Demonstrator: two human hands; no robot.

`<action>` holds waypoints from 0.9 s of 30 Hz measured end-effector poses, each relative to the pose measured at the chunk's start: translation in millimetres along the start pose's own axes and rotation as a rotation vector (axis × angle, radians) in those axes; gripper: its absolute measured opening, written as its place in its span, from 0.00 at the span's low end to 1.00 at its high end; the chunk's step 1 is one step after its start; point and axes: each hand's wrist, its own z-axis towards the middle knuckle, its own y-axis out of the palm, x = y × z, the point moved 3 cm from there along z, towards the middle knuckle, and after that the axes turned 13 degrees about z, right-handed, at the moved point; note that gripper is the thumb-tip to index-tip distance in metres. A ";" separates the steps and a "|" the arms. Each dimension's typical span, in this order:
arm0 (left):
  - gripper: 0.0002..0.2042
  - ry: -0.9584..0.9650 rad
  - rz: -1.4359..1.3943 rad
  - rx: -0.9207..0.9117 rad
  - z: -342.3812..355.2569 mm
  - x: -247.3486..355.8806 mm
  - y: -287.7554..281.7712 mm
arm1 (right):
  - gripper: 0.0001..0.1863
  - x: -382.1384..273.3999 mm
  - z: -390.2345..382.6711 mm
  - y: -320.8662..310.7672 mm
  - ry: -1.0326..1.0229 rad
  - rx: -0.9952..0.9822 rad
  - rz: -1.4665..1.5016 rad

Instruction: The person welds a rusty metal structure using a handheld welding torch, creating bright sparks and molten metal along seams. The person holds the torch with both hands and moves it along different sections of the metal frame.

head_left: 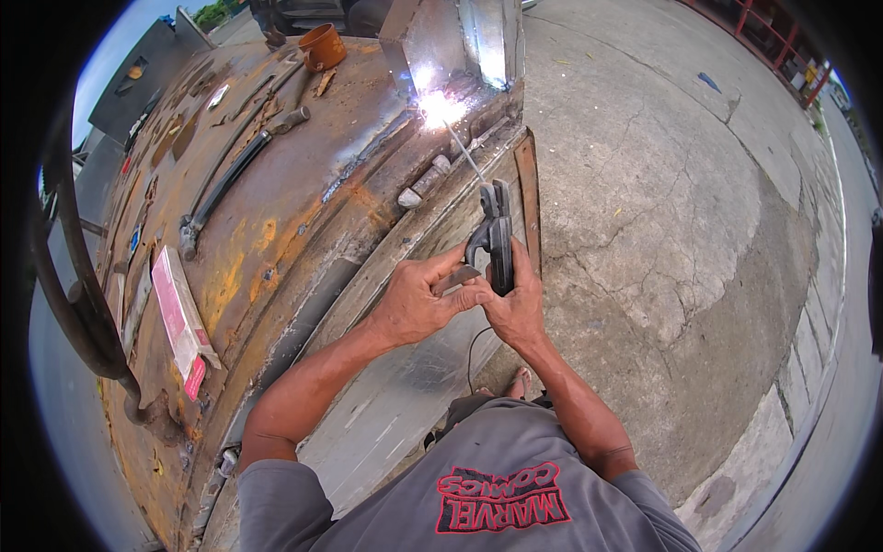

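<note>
Both hands share one grip on the black electrode holder (497, 241): right hand (517, 308) wrapped tight around its handle, left hand (418, 299) closed against it from the side, thumb across to steady it. Head view: holder stands just above my hands, over the rusty steel counter (276, 193). Thin welding rod (464, 152) runs from its clamp up-left to a bright white arc (439, 106) at the foot of an upright steel plate (441, 41). Hammer (230, 170), pink-and-white box (179, 317) and orange cup (322, 46) lie on the counter, well apart. Cracked concrete floor (662, 202) on my right.
</note>
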 end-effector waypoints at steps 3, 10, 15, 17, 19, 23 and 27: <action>0.38 0.115 0.062 0.059 2.6 -1.4 3.0 | 0.42 -1.0 -1.1 -1.7 0.028 -0.009 -0.069; 0.39 -0.039 0.022 -0.072 -0.5 2.5 -1.3 | 0.43 3.6 -3.8 -1.0 -0.034 0.042 -0.029; 0.39 -0.044 0.016 -0.070 0.2 3.7 -1.7 | 0.44 3.1 -1.9 -0.7 0.003 0.028 -0.004; 0.39 -0.047 0.008 -0.066 0.5 1.8 -0.7 | 0.44 2.6 -0.9 -0.6 -0.003 0.022 0.001; 0.39 -0.042 -0.002 -0.058 0.9 1.2 -0.1 | 0.44 2.6 -0.2 -0.7 -0.017 0.017 0.002; 0.38 -0.052 0.000 -0.064 1.2 3.0 -0.5 | 0.44 0.9 -0.1 -0.7 -0.013 0.017 -0.007; 0.38 -0.072 0.026 -0.076 0.5 0.0 -0.6 | 0.43 1.0 0.3 -0.6 -0.019 0.021 -0.014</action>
